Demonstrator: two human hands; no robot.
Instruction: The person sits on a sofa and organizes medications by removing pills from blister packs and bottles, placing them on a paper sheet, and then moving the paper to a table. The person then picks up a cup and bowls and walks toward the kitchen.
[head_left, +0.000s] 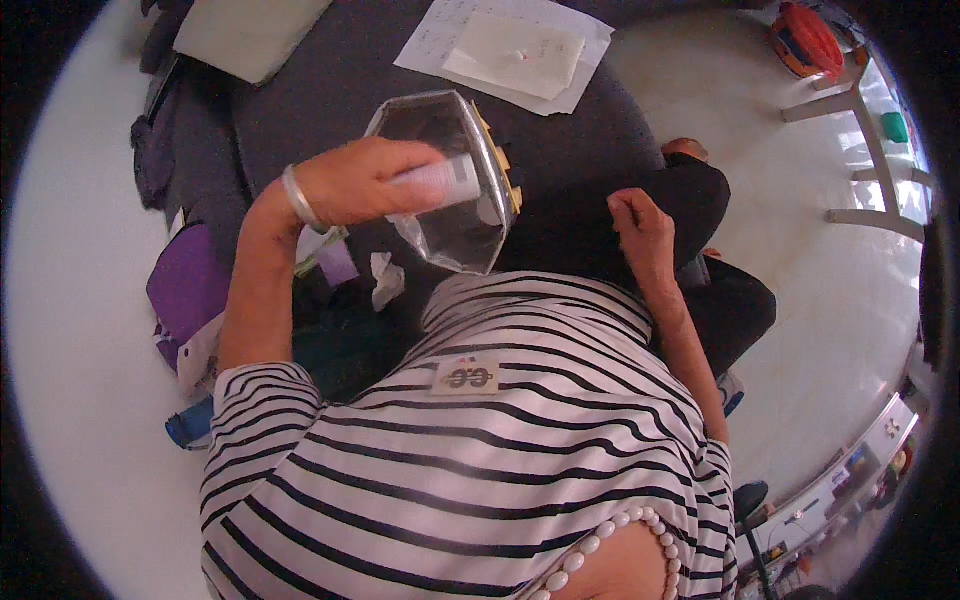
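My left hand (367, 180), with a white bracelet at the wrist, is raised over my lap. It grips a clear plastic container (420, 112) with angular sides, tilted so that its yellow-trimmed edge (499, 154) faces right. Under my fingers is a white printed piece (459, 182); whether it is a label on the container or a separate thing, I cannot tell. To the right, my right hand (643, 229) hovers near my dark-trousered leg with its fingers curled in. Nothing shows in it, though the palm side is hidden.
Papers (517, 49) with writing lie ahead on the dark grey sofa seat (315, 112). Left are a pale flat cushion or board (247, 37), a purple bag (191, 281) and a crumpled white tissue (387, 280). A white chair-like frame (874, 150) and red bag (806, 41) stand right.
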